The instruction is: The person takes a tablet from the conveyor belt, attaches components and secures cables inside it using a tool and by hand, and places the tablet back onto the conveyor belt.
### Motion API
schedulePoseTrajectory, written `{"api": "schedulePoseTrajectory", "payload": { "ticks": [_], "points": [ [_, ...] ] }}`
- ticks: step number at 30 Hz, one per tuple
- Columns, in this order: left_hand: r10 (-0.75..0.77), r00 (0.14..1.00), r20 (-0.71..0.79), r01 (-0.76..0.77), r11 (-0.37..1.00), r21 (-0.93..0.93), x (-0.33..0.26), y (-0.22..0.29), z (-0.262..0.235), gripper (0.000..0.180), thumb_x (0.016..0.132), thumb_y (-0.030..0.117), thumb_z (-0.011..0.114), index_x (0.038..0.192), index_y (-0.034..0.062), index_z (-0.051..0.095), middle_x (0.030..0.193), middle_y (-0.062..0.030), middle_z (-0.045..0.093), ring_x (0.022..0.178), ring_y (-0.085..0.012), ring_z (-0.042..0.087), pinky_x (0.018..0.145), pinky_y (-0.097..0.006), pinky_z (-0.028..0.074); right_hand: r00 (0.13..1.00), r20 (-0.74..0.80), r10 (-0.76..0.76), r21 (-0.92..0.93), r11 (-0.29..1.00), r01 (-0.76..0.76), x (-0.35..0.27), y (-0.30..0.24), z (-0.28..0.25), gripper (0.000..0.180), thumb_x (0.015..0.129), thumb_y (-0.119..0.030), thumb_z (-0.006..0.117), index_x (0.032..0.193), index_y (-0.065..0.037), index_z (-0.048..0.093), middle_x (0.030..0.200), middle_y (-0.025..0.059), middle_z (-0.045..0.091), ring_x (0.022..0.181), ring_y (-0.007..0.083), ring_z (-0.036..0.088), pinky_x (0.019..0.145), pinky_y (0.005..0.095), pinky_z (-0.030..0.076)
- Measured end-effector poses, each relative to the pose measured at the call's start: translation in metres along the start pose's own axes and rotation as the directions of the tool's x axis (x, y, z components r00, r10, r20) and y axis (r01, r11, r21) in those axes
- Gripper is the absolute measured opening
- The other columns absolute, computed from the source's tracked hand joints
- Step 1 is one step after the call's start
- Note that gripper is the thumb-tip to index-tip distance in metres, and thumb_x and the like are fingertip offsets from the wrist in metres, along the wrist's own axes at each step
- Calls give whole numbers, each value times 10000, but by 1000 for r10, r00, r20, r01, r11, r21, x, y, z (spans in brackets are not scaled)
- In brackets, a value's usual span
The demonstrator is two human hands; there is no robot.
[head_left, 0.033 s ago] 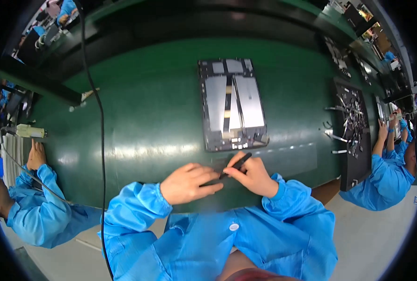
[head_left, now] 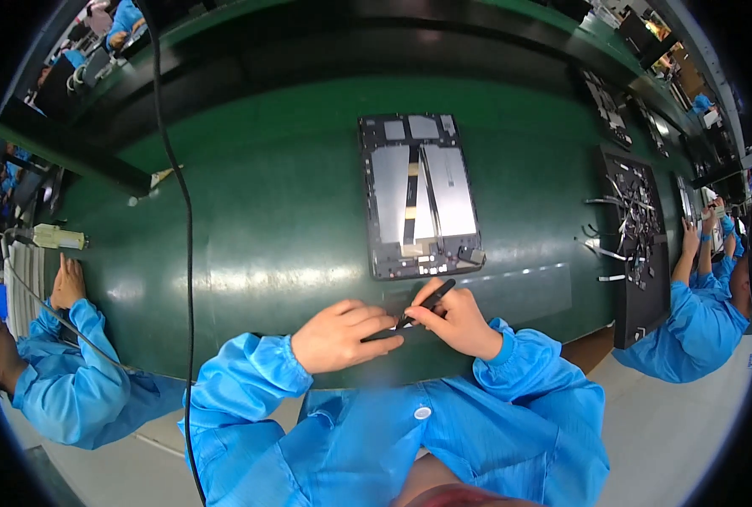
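An opened tablet (head_left: 418, 198), its back cover off, lies flat on the green table (head_left: 266, 211) with silver battery cells and a dark ribbon down its middle. Just below its lower edge, my right hand (head_left: 459, 325) grips a thin black tool (head_left: 426, 300) like a pen, tip pointing down-left. My left hand (head_left: 342, 336) sits close beside it. Its fingers are curled and pinch a small dark strip (head_left: 386, 335) at the table's near edge, where the tool's tip meets it. Both blue sleeves come up from the bottom.
A black tray (head_left: 638, 253) with several loose flex cables lies at the right, with a co-worker in blue (head_left: 689, 325) beside it. Another co-worker (head_left: 63, 380) sits at the left near a pale power screwdriver (head_left: 50, 238). A black cable (head_left: 185, 211) hangs down across the table.
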State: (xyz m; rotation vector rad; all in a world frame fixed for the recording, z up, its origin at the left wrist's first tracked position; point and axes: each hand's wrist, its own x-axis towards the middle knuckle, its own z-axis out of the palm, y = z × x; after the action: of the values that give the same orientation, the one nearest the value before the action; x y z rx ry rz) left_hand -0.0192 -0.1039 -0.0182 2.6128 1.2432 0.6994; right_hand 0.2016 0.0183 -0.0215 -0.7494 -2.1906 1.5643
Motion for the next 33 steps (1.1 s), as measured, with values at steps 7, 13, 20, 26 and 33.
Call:
{"api": "schedulePoseTrajectory", "payload": {
  "ticks": [7, 13, 20, 26, 33],
  "points": [
    [-7, 1000, -15, 7, 999, 41, 0, 4, -2, 347, 808, 185, 708, 1154, 182, 716, 1198, -55, 654, 1077, -205, 634, 878, -329, 499, 967, 122, 224, 553, 794, -254, 4, -3, -21, 158, 989, -135, 650, 1072, -16, 587, 943, 67, 684, 783, 159, 701, 626, 277, 559],
    [-102, 964, -244, 96, 995, -36, 12, -9, -11, 391, 763, 162, 787, 1148, 155, 724, 1100, -46, 680, 929, -221, 674, 761, -345, 530, 986, -87, 142, 341, 934, -104, 43, -10, -69, 133, 990, -166, 647, 996, -46, 588, 834, 4, 615, 727, 66, 606, 630, 237, 519],
    [-262, 899, -350, 301, 952, 60, 22, -26, -12, 323, 702, 52, 798, 1017, 96, 744, 1043, -50, 697, 902, -233, 677, 726, -348, 545, 977, 43, 207, 256, 943, -211, 83, -20, -66, 201, 984, -233, 661, 992, -49, 580, 729, 18, 639, 599, 78, 600, 535, 225, 468],
    [-242, 914, -326, 284, 955, 87, 21, -28, -8, 346, 682, 50, 794, 1019, 92, 736, 1037, -48, 698, 902, -229, 676, 732, -349, 553, 974, 138, 179, 206, 957, -205, 102, -14, -55, 224, 985, -245, 659, 1020, -34, 592, 701, 32, 644, 599, 75, 597, 529, 241, 452],
    [-249, 915, -318, 286, 955, 74, 21, -30, -8, 362, 668, 38, 790, 1022, 90, 735, 1036, -52, 697, 902, -232, 678, 730, -346, 556, 959, 186, 216, 232, 938, -256, 105, -13, -50, 248, 983, -252, 657, 1013, -15, 592, 765, 111, 711, 649, 121, 676, 530, 253, 489]
  ]
}}
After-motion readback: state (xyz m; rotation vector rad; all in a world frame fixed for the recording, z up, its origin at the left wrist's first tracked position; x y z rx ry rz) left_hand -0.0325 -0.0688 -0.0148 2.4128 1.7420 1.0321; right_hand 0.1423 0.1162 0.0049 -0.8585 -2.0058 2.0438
